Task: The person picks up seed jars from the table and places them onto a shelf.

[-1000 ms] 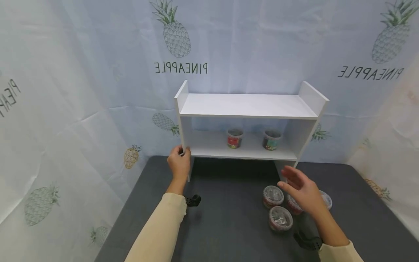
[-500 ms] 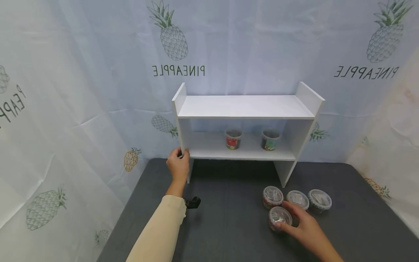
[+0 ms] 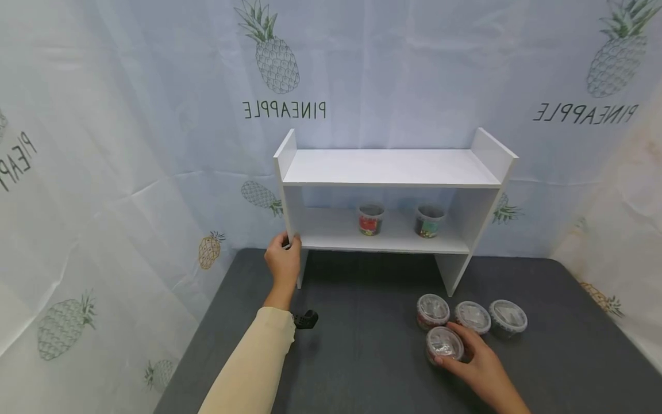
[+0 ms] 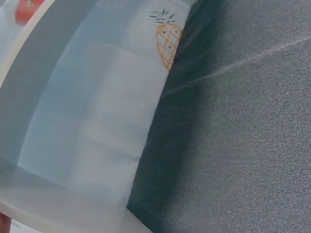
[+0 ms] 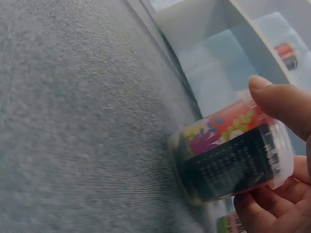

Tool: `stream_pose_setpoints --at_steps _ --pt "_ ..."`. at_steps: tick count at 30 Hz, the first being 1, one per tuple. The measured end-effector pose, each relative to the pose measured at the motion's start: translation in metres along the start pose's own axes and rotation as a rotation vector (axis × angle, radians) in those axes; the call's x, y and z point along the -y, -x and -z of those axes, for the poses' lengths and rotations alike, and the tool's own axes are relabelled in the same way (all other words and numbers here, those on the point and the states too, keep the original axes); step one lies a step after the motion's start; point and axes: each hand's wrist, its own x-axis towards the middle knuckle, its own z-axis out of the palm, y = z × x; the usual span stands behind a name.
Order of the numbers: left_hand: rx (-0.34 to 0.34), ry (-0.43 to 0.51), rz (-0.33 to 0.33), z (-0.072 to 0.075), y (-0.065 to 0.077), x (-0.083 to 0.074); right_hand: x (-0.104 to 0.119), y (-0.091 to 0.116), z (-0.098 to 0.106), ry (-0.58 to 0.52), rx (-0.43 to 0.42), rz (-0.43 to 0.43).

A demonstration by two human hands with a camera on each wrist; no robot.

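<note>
My left hand [image 3: 283, 257] grips the left side panel of a white two-tier shelf [image 3: 391, 168], at the height of its lower board. Down on the right of the table, my right hand [image 3: 478, 362] holds a round clear tub [image 3: 444, 343] by its lid, thumb on the near side and fingers on the far side. In the right wrist view this tub [image 5: 226, 153] shows a colourful label with a dark text panel, and its base is at the table. Behind it stand three more lidded tubs, one at the left [image 3: 433, 311], one in the middle [image 3: 473, 317] and one at the right [image 3: 508, 317].
A red-labelled tub [image 3: 370, 220] and a green-labelled tub [image 3: 429, 222] stand on the lower board. The shelf rests on a dark grey table [image 3: 362, 351]. A pale curtain [image 3: 388, 69] with pineapple prints hangs behind and at both sides.
My right hand has come down from above the tubs and taken hold of the nearest one. The left hand keeps its grip on the shelf panel.
</note>
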Motion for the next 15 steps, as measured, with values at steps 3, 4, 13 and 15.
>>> stream_pose_setpoints --at_steps 3,4,13,15 --pt "-0.004 0.010 0.004 0.000 -0.001 -0.001 -0.003 0.000 -0.003 -0.066 0.015 -0.058" --pt "-0.006 0.014 0.006 0.000 -0.001 -0.001 -0.004 0.000 -0.004 -0.083 0.018 -0.076" --pt "-0.009 0.010 0.012 -0.001 -0.001 -0.002 -0.011 0.005 -0.011 -0.176 -0.002 -0.128" --pt "-0.010 0.011 0.015 -0.001 -0.001 -0.001 -0.012 0.005 -0.012 -0.188 0.005 -0.142"
